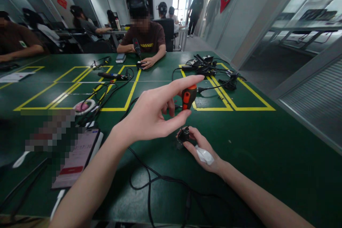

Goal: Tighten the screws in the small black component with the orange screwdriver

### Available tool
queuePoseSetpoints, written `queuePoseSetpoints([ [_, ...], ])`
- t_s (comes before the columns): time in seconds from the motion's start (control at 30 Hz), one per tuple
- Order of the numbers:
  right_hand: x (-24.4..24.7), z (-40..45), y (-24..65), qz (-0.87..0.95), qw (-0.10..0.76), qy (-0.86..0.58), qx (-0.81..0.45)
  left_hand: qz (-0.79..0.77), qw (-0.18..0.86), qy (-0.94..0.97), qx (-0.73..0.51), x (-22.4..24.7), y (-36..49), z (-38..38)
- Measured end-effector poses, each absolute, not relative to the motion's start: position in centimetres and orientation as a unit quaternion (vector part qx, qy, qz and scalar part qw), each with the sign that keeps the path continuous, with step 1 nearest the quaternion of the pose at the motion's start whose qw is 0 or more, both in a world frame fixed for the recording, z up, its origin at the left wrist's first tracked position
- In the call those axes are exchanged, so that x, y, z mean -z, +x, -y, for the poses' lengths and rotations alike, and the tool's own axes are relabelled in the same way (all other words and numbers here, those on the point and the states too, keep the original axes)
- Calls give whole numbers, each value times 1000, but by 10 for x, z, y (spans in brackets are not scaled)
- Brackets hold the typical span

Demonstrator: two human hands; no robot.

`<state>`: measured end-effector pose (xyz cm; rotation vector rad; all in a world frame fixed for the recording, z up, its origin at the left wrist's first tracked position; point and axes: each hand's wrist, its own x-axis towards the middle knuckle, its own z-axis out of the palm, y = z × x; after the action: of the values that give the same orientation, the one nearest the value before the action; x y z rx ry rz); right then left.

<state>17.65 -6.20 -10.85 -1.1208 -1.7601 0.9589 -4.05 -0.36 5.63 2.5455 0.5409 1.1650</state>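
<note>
My left hand (157,110) is raised over the table, thumb and index finger pinching a short screwdriver (188,98) with an orange-and-black handle. Its shaft is mostly hidden by my fingers. Lower and slightly to the right, my right hand (201,148) grips a small black cylindrical part (184,134) with a narrower stepped top that points up. Something clear seems to sit around the base of this part, but I cannot make it out fully. A white patch (205,155) lies on my right hand near the thumb. The screwdriver and the black part are apart.
Black cables (160,178) loop across the green table (267,149) below my hands. At the left lie a phone (77,156) and a white tape roll (92,107). Tangled black cords (203,65) lie at the back right. Opposite, a co-worker (149,39) holds a power driver (136,47).
</note>
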Motion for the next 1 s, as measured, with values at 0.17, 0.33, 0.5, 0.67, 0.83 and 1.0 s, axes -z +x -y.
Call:
queuePoseSetpoints([
  [0.17,106,62,175,695,412,-447,-383,-181,169,879,-407,-58,-40,5],
  [0.33,108,62,174,690,415,-449,-388,-184,141,875,-425,-57,-40,2],
  [0.5,106,62,175,688,413,-450,-391,-167,160,876,-423,-58,-39,5],
  [0.67,104,62,174,686,410,-452,-396,-174,157,873,-427,-56,-39,3],
  [0.83,106,62,174,691,413,-452,-385,-171,128,878,-429,-56,-39,3],
  [1.0,107,62,175,690,412,-447,-393,-172,152,877,-421,-58,-38,6],
])
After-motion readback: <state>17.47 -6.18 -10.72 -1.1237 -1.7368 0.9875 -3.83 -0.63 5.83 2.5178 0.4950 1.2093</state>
